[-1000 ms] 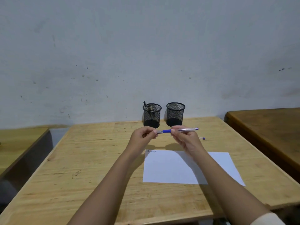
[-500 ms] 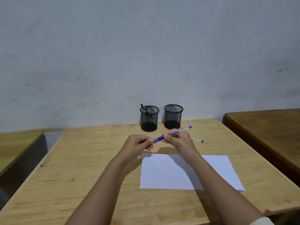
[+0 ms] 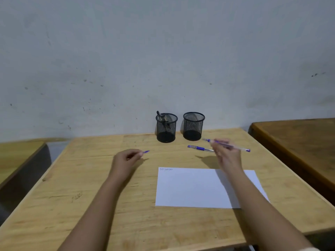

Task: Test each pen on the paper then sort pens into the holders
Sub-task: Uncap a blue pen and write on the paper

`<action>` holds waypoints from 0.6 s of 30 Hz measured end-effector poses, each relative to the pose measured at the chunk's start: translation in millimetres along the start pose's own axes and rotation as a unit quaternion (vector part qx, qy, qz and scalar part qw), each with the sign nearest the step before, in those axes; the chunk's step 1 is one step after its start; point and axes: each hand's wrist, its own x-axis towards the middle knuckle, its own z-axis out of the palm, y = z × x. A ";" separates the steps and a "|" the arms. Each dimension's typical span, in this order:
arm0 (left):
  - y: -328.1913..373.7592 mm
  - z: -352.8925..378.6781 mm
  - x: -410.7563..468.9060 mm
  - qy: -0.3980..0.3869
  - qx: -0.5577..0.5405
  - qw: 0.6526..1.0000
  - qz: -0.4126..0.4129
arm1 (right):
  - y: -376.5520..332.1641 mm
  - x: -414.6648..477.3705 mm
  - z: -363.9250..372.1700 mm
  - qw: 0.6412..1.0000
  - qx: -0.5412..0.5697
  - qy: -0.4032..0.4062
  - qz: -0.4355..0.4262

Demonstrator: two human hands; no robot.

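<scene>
My right hand (image 3: 226, 156) holds a clear blue pen (image 3: 233, 146) above the table, its tip pointing left towards the holders. My left hand (image 3: 126, 159) pinches the pen's blue cap (image 3: 146, 151), well apart from the pen. A second blue pen (image 3: 199, 148) lies on the table just left of my right hand. A white sheet of paper (image 3: 195, 187) with small blue scribbles at its top left corner lies in front of me. Two black mesh holders stand at the back: the left holder (image 3: 166, 127) contains dark pens, the right holder (image 3: 193, 126) looks empty.
The wooden table (image 3: 90, 196) reaches to the grey wall. A darker wooden table (image 3: 299, 136) stands to the right across a narrow gap. Another wooden surface (image 3: 16, 156) lies at the left, also separated by a gap.
My hands have pulled apart. The cap came off the pen and stays in my left hand, which moved left. My right hand carried the pen to the right.
</scene>
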 end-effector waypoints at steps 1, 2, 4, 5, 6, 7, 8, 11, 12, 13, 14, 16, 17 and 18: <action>-2.1 8.3 0.9 -0.011 0.035 0.999 0.024 | 4.5 -2.9 2.2 0.999 -0.033 -0.005 0.006; -3.5 13.5 2.1 -0.020 0.069 0.996 0.044 | 7.6 -5.3 1.9 0.999 -0.050 -0.008 0.015; -4.3 19.1 3.6 -0.027 0.115 0.991 0.063 | 11.0 -8.3 -0.3 0.998 -0.044 -0.021 0.032; -6.2 21.0 5.3 -0.026 0.130 0.989 0.065 | 12.3 -8.5 0.1 0.998 -0.036 -0.029 0.035; -7.7 22.5 7.0 -0.027 0.142 0.988 0.062 | 13.6 -8.3 1.3 0.998 -0.031 -0.036 0.043; -9.8 24.1 9.0 -0.027 0.153 0.986 0.059 | 14.4 -8.5 3.2 0.997 -0.028 -0.041 0.052; -11.9 25.1 10.8 -0.028 0.165 0.984 0.060 | 14.9 -9.5 5.5 0.997 -0.026 -0.044 0.062; -15.0 27.4 14.3 -0.030 0.198 0.977 0.074 | 18.9 -11.7 11.7 0.996 -0.022 -0.044 0.079; -15.2 27.9 15.1 -0.034 0.206 0.975 0.074 | 20.5 -12.0 13.2 0.995 -0.025 -0.045 0.082; -15.3 28.3 16.1 -0.039 0.212 0.974 0.072 | 22.3 -11.9 14.4 0.995 -0.031 -0.045 0.083; -13.8 28.7 15.5 -0.045 0.221 0.972 0.069 | 24.0 -11.7 15.4 0.995 -0.039 -0.046 0.084; -11.3 29.4 12.6 -0.045 0.227 0.970 0.071 | 25.0 -11.9 17.5 0.993 -0.061 -0.046 0.087; -9.6 28.9 9.9 -0.040 0.227 0.969 0.084 | 24.8 -12.4 18.7 0.993 -0.070 -0.047 0.088; -6.8 27.9 4.8 -0.043 0.228 0.968 0.100 | 24.2 -13.5 20.3 0.992 -0.077 -0.047 0.089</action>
